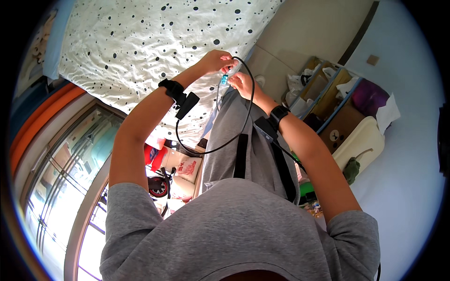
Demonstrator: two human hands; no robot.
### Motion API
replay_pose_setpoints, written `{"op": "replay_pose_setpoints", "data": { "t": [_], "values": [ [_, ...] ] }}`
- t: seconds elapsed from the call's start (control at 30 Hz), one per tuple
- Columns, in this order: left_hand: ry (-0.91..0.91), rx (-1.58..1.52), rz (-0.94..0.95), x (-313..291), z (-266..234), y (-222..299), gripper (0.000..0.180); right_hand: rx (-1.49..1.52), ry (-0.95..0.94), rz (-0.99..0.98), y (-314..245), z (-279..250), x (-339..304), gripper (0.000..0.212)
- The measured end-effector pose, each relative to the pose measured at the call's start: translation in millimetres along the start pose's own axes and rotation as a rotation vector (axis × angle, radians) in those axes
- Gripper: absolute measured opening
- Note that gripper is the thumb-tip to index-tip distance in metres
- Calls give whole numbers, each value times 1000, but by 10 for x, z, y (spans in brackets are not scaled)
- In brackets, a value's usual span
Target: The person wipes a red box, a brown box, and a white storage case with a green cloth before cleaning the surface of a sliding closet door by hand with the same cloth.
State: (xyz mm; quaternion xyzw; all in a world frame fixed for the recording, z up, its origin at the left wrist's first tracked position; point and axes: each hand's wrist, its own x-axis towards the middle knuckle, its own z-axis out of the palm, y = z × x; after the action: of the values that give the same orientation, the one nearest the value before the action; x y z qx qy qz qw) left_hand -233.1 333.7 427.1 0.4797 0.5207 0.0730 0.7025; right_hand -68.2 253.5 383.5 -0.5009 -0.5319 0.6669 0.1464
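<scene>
My left hand [218,62] is above the edge of a spotted bed sheet [154,51], its fingers closed in a pinch. Just below and to the right, my right hand [242,85] has thumb and fingers pinched at a small shiny teal-blue piece [224,79]. Something whitish shows between the two hands, too small to name. From the teal piece a thin grey cord [218,96] hangs down beside my leg. What the left fingertips hold is partly hidden by the fingers.
Black devices are strapped to my left wrist [174,91] and right wrist [274,121]. A black cable [246,124] loops past both hands. Boxes and bags [323,89] stand along the right wall beside a cream bin [361,145]. A glass door [70,164] is on the left.
</scene>
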Motion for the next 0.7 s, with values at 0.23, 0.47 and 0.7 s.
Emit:
{"op": "replay_pose_setpoints", "data": {
  "t": [0.23,0.47,0.7],
  "values": [
    [229,-229,-233,-133,-60,299,30,147,133,-109,-428,132,-98,20],
    [-170,370,-151,-455,-421,915,27,155,49,-254,-871,-7,-130,19],
    [314,801,683,-931,-175,2533,26,-94,3,-570,-1744,-321,-268,19]
  ]
}}
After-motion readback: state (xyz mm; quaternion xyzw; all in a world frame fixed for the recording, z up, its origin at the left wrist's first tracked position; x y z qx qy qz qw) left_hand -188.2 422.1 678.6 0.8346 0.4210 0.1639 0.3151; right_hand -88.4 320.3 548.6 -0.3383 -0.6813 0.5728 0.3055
